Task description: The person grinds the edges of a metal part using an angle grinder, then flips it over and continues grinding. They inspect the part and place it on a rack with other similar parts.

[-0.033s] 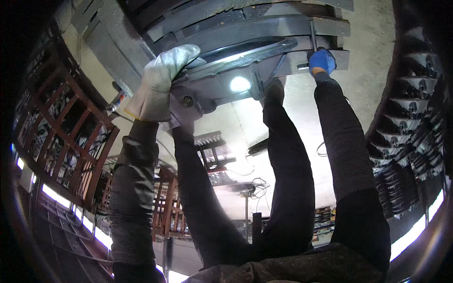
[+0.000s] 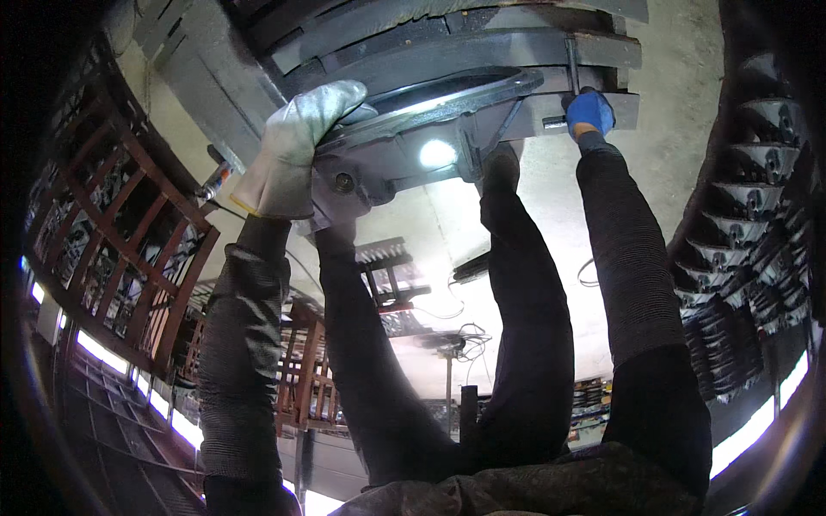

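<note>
My left hand point(image 2: 301, 142), in a whitish work glove, is wrapped over the near left edge of a large grey metal casting point(image 2: 413, 163). The casting has a raised rim, ribs and a round bolt hole, and a bright spot of light falls on its side. At the far right my right hand point(image 2: 590, 114), in a blue-coated glove, is closed round a dark-handled tool with a straight metal rod point(image 2: 572, 64) pointing away from me. The tool's exact kind cannot be made out. It lies against the grey slats beyond the casting.
Grey slats point(image 2: 482, 47) like a pallet lie under and beyond the casting. Reddish-brown metal racks point(image 2: 129, 232) stand to the left. Stacked dark metal parts point(image 2: 748, 189) line the right side. My legs point(image 2: 529, 284) straddle the near floor, where cables point(image 2: 469, 340) lie.
</note>
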`<state>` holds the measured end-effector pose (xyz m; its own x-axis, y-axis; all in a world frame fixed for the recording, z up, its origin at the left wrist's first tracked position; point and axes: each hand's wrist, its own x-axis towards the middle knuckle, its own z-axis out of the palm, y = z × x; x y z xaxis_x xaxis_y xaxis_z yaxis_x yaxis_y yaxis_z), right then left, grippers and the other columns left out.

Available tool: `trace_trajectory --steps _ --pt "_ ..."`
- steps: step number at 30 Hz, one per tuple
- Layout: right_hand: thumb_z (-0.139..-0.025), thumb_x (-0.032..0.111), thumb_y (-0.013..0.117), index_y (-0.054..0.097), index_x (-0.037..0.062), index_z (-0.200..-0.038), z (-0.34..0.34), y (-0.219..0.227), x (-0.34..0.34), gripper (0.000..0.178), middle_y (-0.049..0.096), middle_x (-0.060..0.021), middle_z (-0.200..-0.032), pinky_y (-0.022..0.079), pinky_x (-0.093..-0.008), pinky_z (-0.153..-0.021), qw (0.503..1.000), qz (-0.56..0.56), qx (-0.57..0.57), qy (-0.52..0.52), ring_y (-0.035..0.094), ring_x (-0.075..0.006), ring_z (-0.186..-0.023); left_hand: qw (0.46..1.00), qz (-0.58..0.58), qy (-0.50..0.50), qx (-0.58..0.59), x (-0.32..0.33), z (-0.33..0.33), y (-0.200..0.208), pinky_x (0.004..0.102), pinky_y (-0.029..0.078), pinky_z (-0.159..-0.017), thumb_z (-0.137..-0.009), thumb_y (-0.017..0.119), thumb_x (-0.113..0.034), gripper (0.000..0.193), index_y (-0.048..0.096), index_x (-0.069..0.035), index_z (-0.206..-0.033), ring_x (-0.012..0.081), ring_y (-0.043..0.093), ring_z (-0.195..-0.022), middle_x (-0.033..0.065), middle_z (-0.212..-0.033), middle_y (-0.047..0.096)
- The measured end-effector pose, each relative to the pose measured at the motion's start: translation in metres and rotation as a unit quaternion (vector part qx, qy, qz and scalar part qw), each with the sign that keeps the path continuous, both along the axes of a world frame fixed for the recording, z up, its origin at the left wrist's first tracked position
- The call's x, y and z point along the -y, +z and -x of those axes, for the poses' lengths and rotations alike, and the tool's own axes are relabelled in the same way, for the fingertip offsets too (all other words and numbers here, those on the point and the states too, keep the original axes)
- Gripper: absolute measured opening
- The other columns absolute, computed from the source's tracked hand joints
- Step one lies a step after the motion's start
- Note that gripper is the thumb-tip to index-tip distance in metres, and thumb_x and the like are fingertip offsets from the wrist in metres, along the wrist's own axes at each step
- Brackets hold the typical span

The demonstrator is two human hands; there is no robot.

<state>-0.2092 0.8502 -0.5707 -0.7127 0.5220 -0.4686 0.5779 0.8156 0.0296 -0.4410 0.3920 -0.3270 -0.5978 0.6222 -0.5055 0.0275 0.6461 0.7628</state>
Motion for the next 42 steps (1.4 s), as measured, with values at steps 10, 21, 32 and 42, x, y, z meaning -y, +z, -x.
trace_trajectory --steps 10,21,32,42 --pt "-0.113 0.032 0.05 0.063 0.0017 -0.139 -0.037 0.276 0.068 0.042 0.065 -0.0044 -0.072 0.045 -0.0218 -0.055 0.787 0.479 -0.113 -0.371 0.059 -0.0081 -0.06 0.979 -0.012 -0.143 -0.146 -0.003 0.019 0.027 0.0387 0.048 -0.113 -0.092 0.057 -0.002 0.047 0.061 -0.006 -0.139 0.0343 0.062 -0.129 0.0157 -0.14 0.065" --pt "-0.099 0.003 0.072 0.071 0.0004 -0.124 0.026 0.434 0.278 0.026 0.073 -0.0069 -0.098 0.055 -0.0274 -0.067 0.671 0.529 -0.186 -0.486 0.069 -0.0132 -0.076 0.993 -0.037 -0.057 -0.099 0.005 0.007 0.017 0.0389 0.05 -0.113 -0.089 0.066 0.002 0.051 0.063 -0.011 -0.139 0.0299 0.065 -0.127 0.0128 -0.138 0.067" --pt "-0.103 0.005 0.068 0.069 0.0005 -0.136 -0.018 0.415 0.333 0.034 0.073 -0.0024 -0.109 0.052 -0.0251 -0.071 0.776 0.469 -0.192 -0.375 0.062 -0.0073 -0.078 0.998 0.021 -0.046 -0.047 -0.006 -0.031 0.049 0.0391 0.053 -0.103 -0.099 0.059 -0.014 0.034 0.067 -0.012 -0.133 0.0343 0.069 -0.117 0.0159 -0.123 0.072" --pt "-0.085 0.014 0.079 0.053 0.0267 -0.153 0.023 0.456 0.334 0.074 0.072 -0.0136 -0.094 0.058 -0.0437 -0.071 0.936 0.3 0.035 0.178 0.072 -0.0358 -0.083 0.969 -0.035 -0.212 -0.126 0.019 -0.051 0.039 0.0411 0.053 -0.107 -0.095 0.059 -0.003 0.048 0.06 -0.011 -0.142 0.0344 0.067 -0.122 0.0156 -0.13 0.068"
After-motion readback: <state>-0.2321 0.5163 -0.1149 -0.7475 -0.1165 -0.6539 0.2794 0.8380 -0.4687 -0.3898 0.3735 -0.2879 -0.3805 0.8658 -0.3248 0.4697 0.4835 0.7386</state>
